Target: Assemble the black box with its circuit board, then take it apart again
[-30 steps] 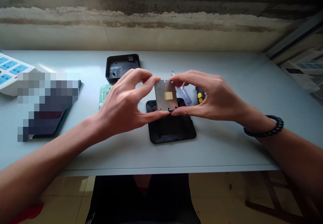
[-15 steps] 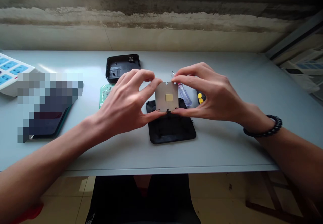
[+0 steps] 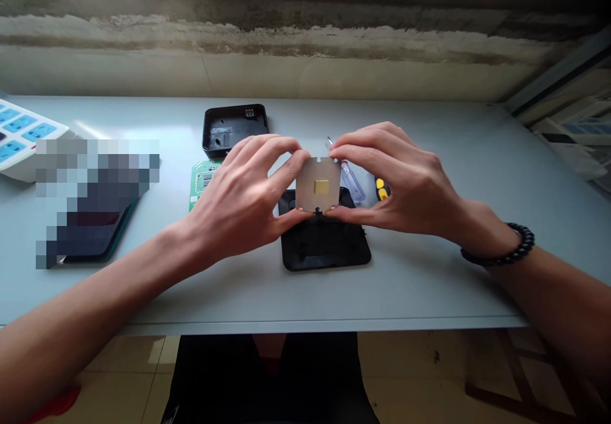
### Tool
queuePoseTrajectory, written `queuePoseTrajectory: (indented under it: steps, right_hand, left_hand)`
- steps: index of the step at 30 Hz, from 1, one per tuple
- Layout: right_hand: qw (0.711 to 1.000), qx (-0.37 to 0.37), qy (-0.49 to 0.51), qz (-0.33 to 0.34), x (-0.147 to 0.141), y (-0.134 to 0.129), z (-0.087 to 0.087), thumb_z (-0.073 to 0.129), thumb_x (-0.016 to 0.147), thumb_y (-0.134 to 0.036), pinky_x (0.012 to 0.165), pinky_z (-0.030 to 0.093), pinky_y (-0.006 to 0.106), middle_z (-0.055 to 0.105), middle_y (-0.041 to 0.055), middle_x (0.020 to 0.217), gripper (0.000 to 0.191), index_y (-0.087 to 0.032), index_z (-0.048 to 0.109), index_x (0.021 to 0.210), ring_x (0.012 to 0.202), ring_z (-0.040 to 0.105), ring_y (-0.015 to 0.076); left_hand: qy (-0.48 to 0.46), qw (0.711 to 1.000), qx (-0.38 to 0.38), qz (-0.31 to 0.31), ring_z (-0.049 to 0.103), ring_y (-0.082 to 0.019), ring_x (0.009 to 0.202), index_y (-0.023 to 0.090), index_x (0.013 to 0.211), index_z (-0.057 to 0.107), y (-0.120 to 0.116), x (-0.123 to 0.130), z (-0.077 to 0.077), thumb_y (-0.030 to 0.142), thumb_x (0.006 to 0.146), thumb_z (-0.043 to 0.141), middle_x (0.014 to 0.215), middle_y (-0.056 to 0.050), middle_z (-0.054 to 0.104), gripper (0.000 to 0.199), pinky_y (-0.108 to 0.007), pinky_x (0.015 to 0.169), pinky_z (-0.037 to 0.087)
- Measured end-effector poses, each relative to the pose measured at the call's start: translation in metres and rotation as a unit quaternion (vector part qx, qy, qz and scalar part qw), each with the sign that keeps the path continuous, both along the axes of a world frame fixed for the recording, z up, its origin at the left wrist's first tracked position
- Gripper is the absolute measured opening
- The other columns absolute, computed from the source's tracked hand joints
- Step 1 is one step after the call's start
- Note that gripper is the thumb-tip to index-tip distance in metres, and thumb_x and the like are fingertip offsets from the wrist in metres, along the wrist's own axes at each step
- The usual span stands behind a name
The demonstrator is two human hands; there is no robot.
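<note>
Between my two hands is a square grey metal plate (image 3: 308,172) with small notches at its edges and a yellow pad (image 3: 321,187) at its middle. My left hand (image 3: 252,188) pinches its left side, thumb below and fingers above. On the right side my right hand (image 3: 396,172) grips it the same way. The plate is held up above a flat black plastic cover (image 3: 327,246) lying on the table. A green circuit board (image 3: 199,179) is partly hidden behind my left hand. Behind that board stands an open black plastic case (image 3: 233,128).
A screwdriver with a clear purple handle (image 3: 353,184) lies behind the plate, near a yellow and black object (image 3: 381,188) partly covered by my right hand. At left are a phone (image 3: 100,233), partly blurred out, and a white power strip (image 3: 33,134) with blue sockets.
The plate remains held in both hands. It looks very slightly shifted to the right in the picture, as the whole view moves a little; nothing is let go.
</note>
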State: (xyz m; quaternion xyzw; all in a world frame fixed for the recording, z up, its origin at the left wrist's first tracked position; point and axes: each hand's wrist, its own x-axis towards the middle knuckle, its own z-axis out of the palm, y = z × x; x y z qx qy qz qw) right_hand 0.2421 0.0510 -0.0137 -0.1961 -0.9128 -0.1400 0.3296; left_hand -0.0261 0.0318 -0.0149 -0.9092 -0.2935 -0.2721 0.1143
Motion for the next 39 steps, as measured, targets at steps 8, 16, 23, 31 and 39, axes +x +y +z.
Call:
queuePoseTrajectory:
  steps: [8, 16, 23, 31, 39]
  right_hand:
    - [1.0, -0.001, 0.013, -0.01, -0.001, -0.003, 0.004, 0.077, 0.091, -0.04, 0.092, 0.059, 0.045, 0.07, 0.0138, 0.12, 0.051, -0.018, 0.055, 0.132, 0.107, 0.068, 0.0272]
    - [1.0, -0.006, 0.013, -0.013, 0.0, -0.005, 0.005, 0.075, 0.092, -0.042, 0.093, 0.058, 0.045, 0.069, 0.0121, 0.122, 0.054, -0.022, 0.053, 0.137, 0.109, 0.067, 0.0267]
    - [1.0, -0.008, 0.023, -0.015, 0.0, -0.006, 0.007, 0.079, 0.088, -0.043, 0.091, 0.058, 0.044, 0.071, 0.0137, 0.12, 0.054, -0.02, 0.057, 0.132, 0.107, 0.068, 0.0279]
    - [0.995, -0.08, 0.049, -0.017, 0.001, -0.006, 0.008, 0.078, 0.089, -0.049, 0.09, 0.062, 0.045, 0.072, 0.0094, 0.123, 0.053, -0.024, 0.062, 0.132, 0.108, 0.071, 0.0248]
    - [0.994, -0.094, 0.047, -0.014, -0.001, -0.011, 0.016, 0.084, 0.085, -0.043, 0.088, 0.063, 0.046, 0.073, 0.012, 0.119, 0.052, -0.021, 0.065, 0.129, 0.106, 0.07, 0.0263]
  left_hand:
    - [-0.023, 0.999, 0.017, 0.016, 0.066, -0.036, 0.124, 0.019, 0.14, 0.056, -0.001, 0.0, 0.001, 0.034, 0.095, 0.076, 0.133, -0.016, 0.067, 0.051, -0.055, 0.105, 0.058]
    - [-0.037, 0.999, 0.013, 0.034, 0.068, -0.036, 0.122, 0.024, 0.138, 0.06, -0.003, 0.001, 0.002, 0.036, 0.093, 0.077, 0.133, -0.014, 0.068, 0.05, -0.056, 0.104, 0.058]
    - [-0.036, 0.998, 0.034, 0.044, 0.067, -0.034, 0.123, 0.023, 0.139, 0.059, -0.003, 0.001, 0.001, 0.038, 0.094, 0.077, 0.133, -0.013, 0.069, 0.051, -0.053, 0.104, 0.058]
    - [-0.065, 0.998, -0.009, 0.011, 0.069, -0.028, 0.109, 0.027, 0.14, 0.06, 0.0, -0.001, 0.001, 0.05, 0.095, 0.076, 0.123, -0.009, 0.071, 0.053, -0.06, 0.116, 0.047]
    - [-0.077, 0.996, 0.044, -0.017, 0.07, -0.024, 0.103, 0.02, 0.137, 0.06, -0.001, -0.003, 0.005, 0.058, 0.098, 0.071, 0.118, -0.009, 0.073, 0.055, -0.053, 0.112, 0.054]
